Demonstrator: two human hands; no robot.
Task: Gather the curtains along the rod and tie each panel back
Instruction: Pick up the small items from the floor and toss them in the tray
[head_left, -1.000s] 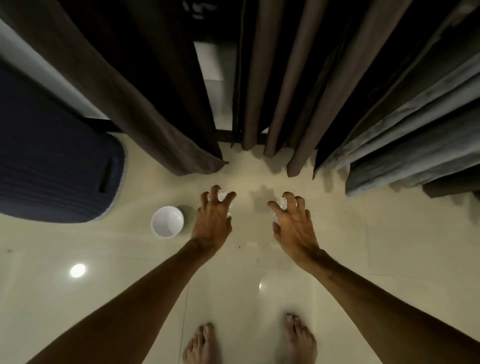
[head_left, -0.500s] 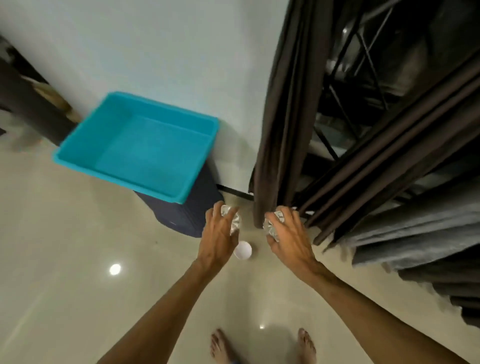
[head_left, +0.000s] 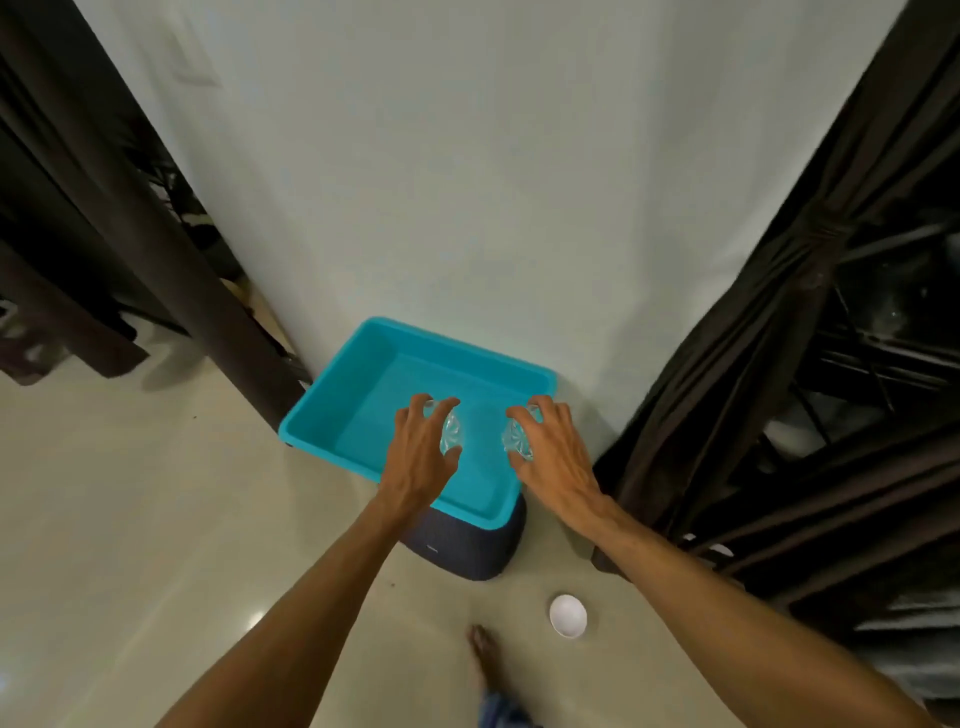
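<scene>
1. Left hand, fingers curled, grips a clear faceted piece, possibly glass; right hand grips a second clear piece likewise.
2. Both hover over a teal tub.
3. Tied curtain panel hangs just right of the right hand; left curtain panel, well apart.

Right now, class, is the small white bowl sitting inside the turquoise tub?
No: the white bowl sits on the floor, outside the turquoise tub and nearer the camera.

turquoise tray, perhaps dark-brown curtain
</scene>
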